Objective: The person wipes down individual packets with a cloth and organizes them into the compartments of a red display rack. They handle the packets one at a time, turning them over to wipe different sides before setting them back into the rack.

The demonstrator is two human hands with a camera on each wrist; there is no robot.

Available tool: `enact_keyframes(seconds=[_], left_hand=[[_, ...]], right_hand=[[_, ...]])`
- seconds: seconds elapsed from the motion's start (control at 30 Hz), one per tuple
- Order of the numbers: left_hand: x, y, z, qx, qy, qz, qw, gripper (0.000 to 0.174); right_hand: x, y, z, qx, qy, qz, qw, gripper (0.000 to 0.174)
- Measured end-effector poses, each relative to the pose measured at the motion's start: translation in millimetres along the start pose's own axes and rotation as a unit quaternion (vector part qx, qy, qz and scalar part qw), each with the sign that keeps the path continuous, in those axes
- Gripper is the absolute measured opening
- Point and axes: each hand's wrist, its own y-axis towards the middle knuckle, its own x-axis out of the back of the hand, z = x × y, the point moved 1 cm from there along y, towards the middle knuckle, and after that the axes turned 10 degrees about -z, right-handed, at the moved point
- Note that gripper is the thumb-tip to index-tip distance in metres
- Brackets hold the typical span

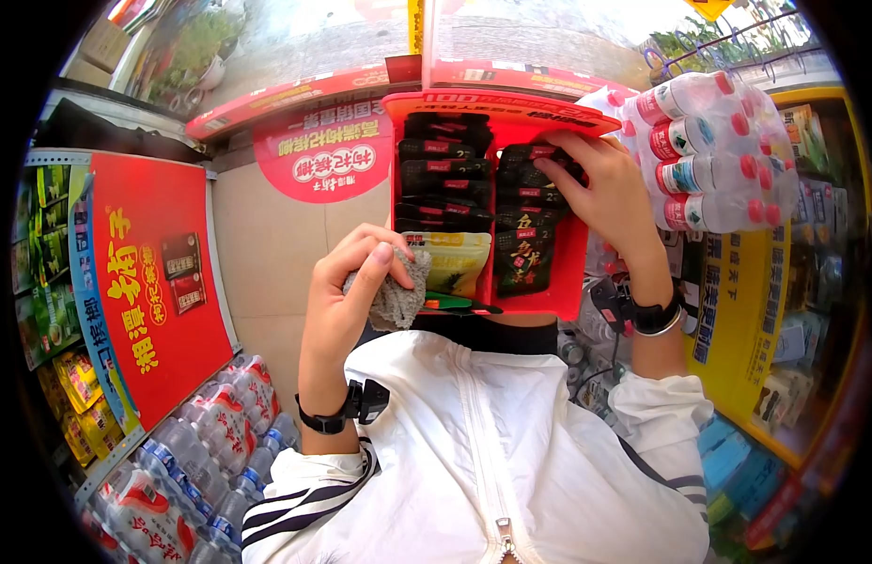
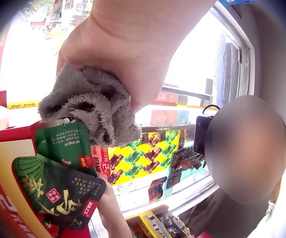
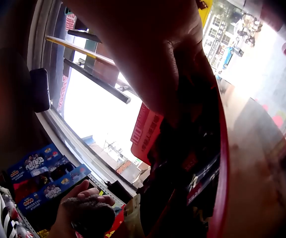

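Observation:
A grey cloth (image 1: 398,293) is bunched in the left hand (image 1: 361,273), fingers and thumb curled round it, at the box's near left corner. The red box (image 1: 569,273) has two compartments filled with rows of small black packets (image 1: 522,268). At the front of its left compartment stands a pale yellow-green packet (image 1: 455,261). Over the back of the right compartment, the right hand (image 1: 596,179) pinches a black packet (image 1: 522,167) between thumb and fingers; its other fingertips are hidden in the box. The left wrist view shows the cloth (image 2: 91,106) close beside a green packet (image 2: 63,144).
Plastic-wrapped water bottles (image 1: 708,155) stand right of the box. More bottle packs (image 1: 201,451) lie at the lower left, beside a red display board (image 1: 154,282). A yellow-edged shelf (image 1: 737,310) is on the right. Past the box runs a glass counter edge (image 1: 304,89).

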Motion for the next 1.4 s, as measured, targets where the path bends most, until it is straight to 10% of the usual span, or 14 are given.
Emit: enact_keyframes(seconds=[0.53,0.8,1.4], left_hand=[[-0.7,0.7,-0.7,0.001,-0.003,-0.001,1.000,0.038],[1.5,0.1,-0.7,0.010,0.003,-0.001,1.000,0.036],[-4.0,1.3,-3.8,-0.001,0.005,0.008,1.000,0.037]], right_hand=[[-0.9,2.6,-1.5,-0.009,0.007,0.031,0.999,0.025],[10.6,-9.5,10.3,0.079,-0.087,-0.143,0.983,0.028],[17.3,-19.5,11.9,0.031,-0.123,-0.060,0.990,0.013]])
